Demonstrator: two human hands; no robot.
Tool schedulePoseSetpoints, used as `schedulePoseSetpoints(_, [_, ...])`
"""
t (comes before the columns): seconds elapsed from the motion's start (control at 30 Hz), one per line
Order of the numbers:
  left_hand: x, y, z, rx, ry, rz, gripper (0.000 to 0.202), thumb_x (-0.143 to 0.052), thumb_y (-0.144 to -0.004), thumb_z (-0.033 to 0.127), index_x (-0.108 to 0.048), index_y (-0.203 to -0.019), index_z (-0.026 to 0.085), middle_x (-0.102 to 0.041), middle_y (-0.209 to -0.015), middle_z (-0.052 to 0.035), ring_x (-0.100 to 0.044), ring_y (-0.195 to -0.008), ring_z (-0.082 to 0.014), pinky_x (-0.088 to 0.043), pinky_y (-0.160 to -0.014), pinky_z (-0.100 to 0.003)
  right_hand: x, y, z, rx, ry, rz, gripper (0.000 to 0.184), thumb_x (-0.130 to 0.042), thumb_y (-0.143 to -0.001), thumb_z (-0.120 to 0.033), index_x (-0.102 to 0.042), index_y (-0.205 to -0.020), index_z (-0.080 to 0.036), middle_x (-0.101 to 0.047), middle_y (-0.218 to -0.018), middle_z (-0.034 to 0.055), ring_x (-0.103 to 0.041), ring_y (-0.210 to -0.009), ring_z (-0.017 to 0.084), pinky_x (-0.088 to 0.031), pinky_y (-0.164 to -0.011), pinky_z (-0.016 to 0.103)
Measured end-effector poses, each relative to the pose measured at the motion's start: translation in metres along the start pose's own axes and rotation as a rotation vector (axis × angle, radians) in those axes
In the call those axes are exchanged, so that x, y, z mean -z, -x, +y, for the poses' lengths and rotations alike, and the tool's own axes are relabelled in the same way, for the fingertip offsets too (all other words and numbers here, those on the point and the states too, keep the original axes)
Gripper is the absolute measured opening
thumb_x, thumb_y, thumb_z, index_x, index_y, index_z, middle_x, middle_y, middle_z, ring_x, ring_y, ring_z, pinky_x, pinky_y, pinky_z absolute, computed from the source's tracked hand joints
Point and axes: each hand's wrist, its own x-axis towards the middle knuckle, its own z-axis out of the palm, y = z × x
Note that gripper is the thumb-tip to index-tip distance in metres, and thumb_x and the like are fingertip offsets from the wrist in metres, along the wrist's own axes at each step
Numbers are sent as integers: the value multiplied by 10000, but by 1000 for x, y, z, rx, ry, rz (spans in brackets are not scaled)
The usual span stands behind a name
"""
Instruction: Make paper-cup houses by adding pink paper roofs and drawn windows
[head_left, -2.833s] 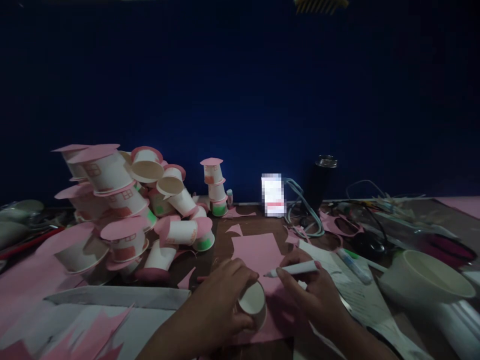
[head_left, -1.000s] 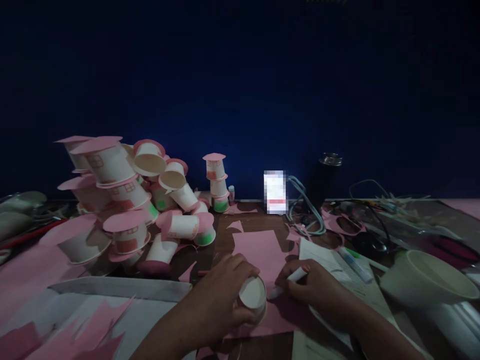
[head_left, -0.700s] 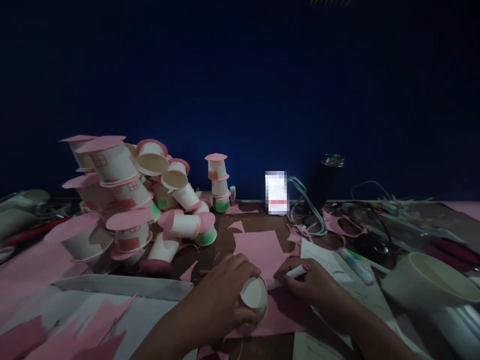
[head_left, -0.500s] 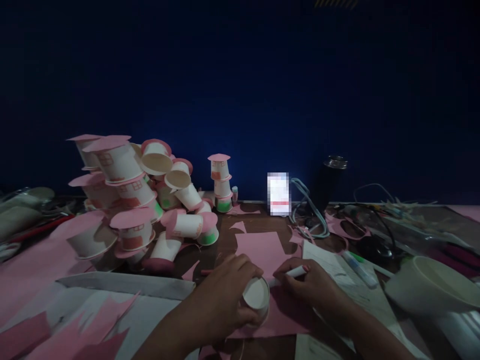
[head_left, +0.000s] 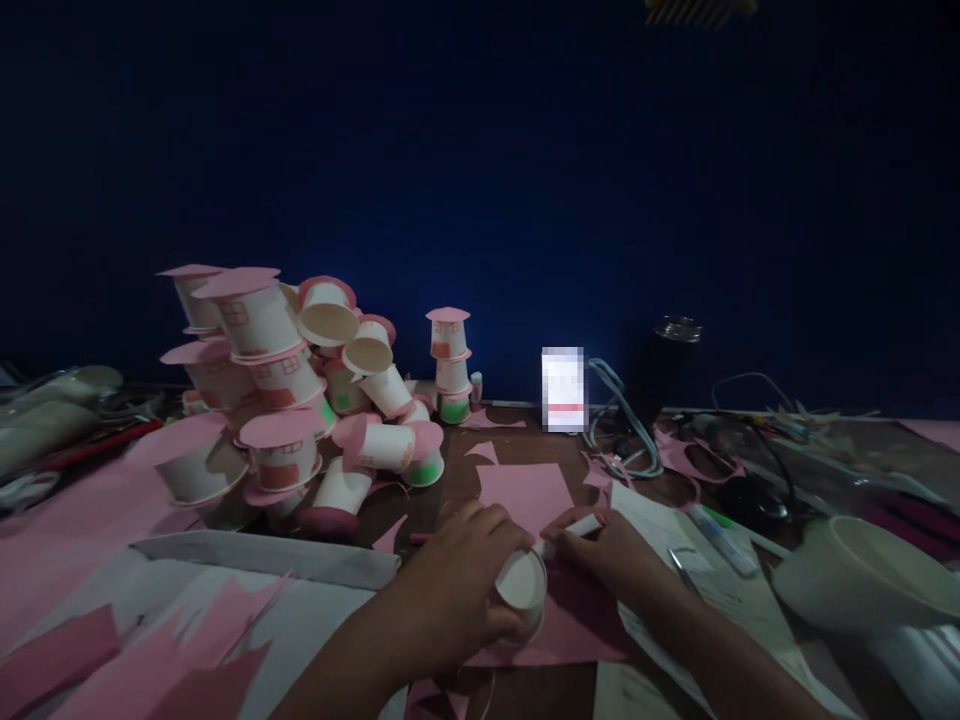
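My left hand [head_left: 450, 585] is wrapped round a small white paper cup [head_left: 523, 590] and presses it mouth-down on a pink paper sheet [head_left: 529, 495], its base facing up. My right hand [head_left: 611, 550] is closed on a white marker [head_left: 574, 530], whose tip rests at the cup's far rim on the pink sheet. Both hands lie close together at the near middle of the brown table.
A heap of decorated cups with pink lids [head_left: 277, 400] stands at the left, a small stack of three cups [head_left: 450, 365] behind. A dark flask [head_left: 667, 370], cables [head_left: 622, 430], printed papers [head_left: 697, 590], a second marker [head_left: 720, 540] and a large white bowl [head_left: 862, 575] lie to the right. Pink scraps [head_left: 150, 660] cover the near left.
My right hand has drawn the marker in from the right of the cup round to its far rim. My left hand has kept its hold on the cup. The view has shifted slightly left.
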Motion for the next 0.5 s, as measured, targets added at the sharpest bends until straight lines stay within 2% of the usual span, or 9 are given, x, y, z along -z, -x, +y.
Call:
schedulePoseSetpoints(0.27, [0,1,1,-14,-24,12,512,-732,-633,223,-549,-1110,265,-550,-1070,-16,-438,-1025,-226,-359,-873,-337,3,-2,-8,-51,-7,0,200,-586,-715,-323,-694,-746,-157,-620,-524,-9,-497,-457,108,-339,-438,209])
schedulePoseSetpoints(0.5, [1,1,1,-27,-54,11,510,-745,-626,241,-547,-1094,263,-546,-1058,-10,-440,-1017,-223,-365,-857,-329,3,-12,-13,-63,-40,-19,129,-604,-685,-262,-655,-639,-152,-586,-519,-23,-477,-478,94,-341,-448,200])
